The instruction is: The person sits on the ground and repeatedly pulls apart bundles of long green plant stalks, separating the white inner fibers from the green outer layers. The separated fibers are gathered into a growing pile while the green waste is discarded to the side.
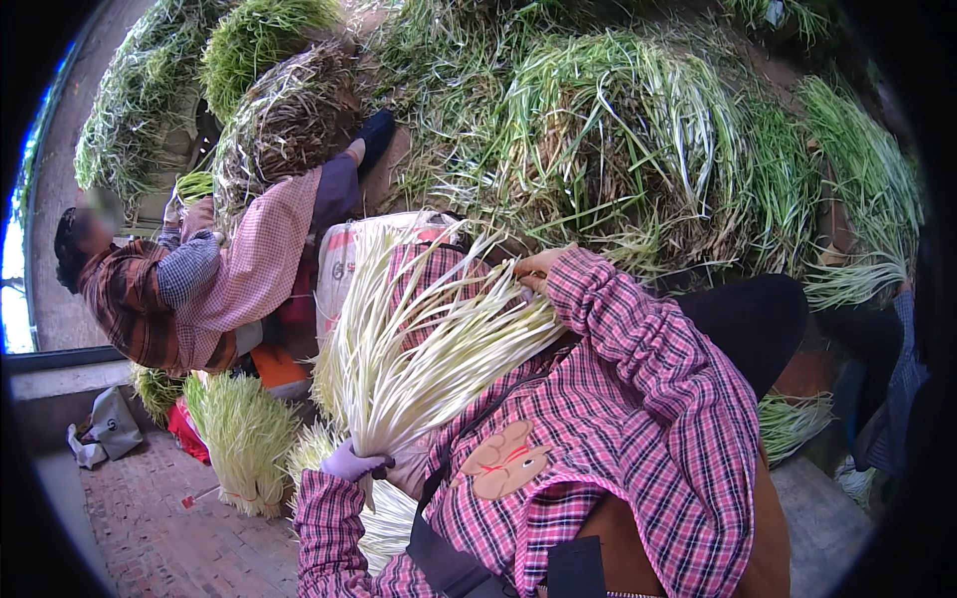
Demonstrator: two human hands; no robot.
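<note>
My left hand (354, 460), in a pale purple glove with darker fingertips, is closed around the narrow white end of a bunch of pale leafy stalks (419, 351). Their long yellow-white leaves fan out across my lap over a plaid cloth. At the far side of the fan, my right hand (540, 267) has its fingers on some leaf tips; a sleeve covers part of it. Whether its fingers close on them I cannot tell. A white woven sack (335, 261) with red print lies beneath the bunch. More white stalks (389, 523) lie below my left hand.
A large heap of green leafy stalks (628, 134) lies ahead. At left a person (187, 276) sits holding greens, beside a brownish heap (288, 119). A tied upright bundle (243, 441) stands on the brick floor (179, 531). Another person's sleeve (901, 374) shows at right.
</note>
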